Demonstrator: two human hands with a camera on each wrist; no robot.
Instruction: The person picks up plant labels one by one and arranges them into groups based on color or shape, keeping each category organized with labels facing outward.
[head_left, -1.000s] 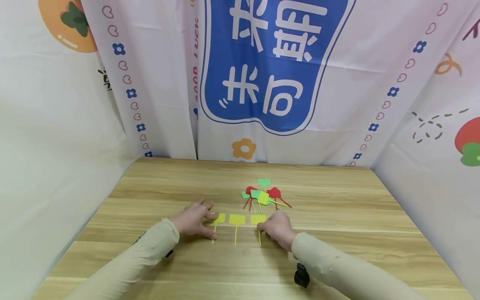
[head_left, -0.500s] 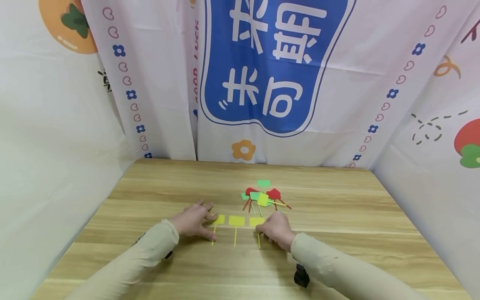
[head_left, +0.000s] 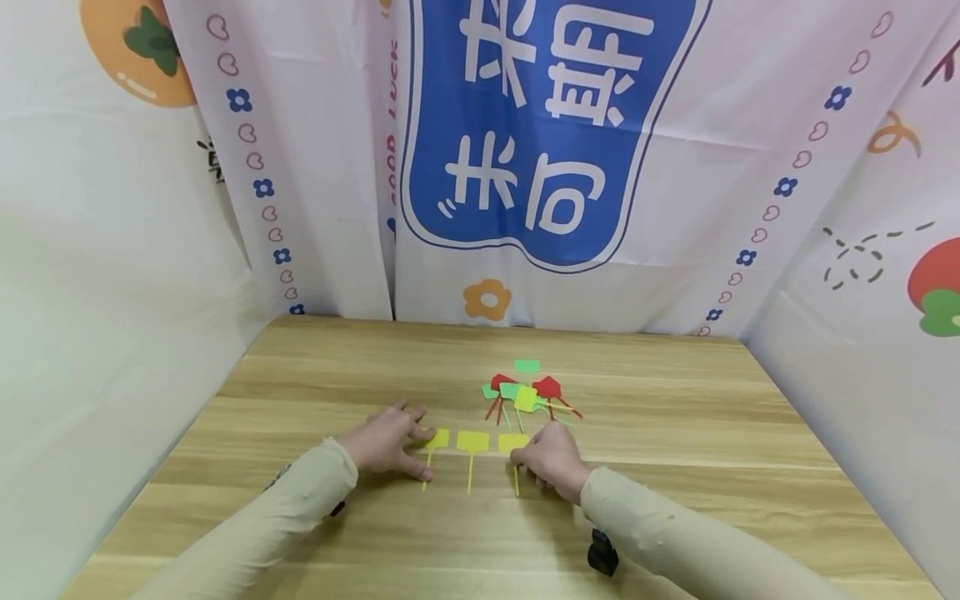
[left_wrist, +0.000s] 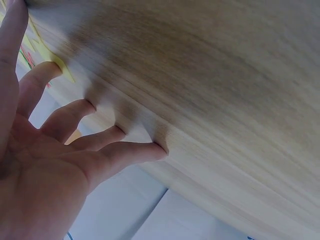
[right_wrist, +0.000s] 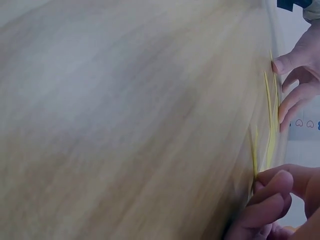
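Observation:
Three yellow T-shaped plant labels lie side by side on the table, stems toward me. My left hand (head_left: 386,439) has its fingers spread, fingertips down on the wood. Its index finger touches the head of the left label (head_left: 439,438), and its thumb is at that label's stem. The middle label (head_left: 472,442) lies untouched between my hands. My right hand (head_left: 553,461) pinches the right label (head_left: 513,442) just below its head. In the right wrist view, thumb and finger meet at this label's thin stem (right_wrist: 255,150), while the other fingers are curled under.
Behind the row lies a loose pile of red labels (head_left: 549,387), green labels (head_left: 511,390) and a yellow label (head_left: 527,399), overlapping one another. A separate green label (head_left: 527,366) lies farther back. Printed white cloth (head_left: 337,208) encloses the wooden table (head_left: 660,467) at the back and sides.
The right label has shifted very slightly left in my right hand's pinch. My left hand stays in place on the left label.

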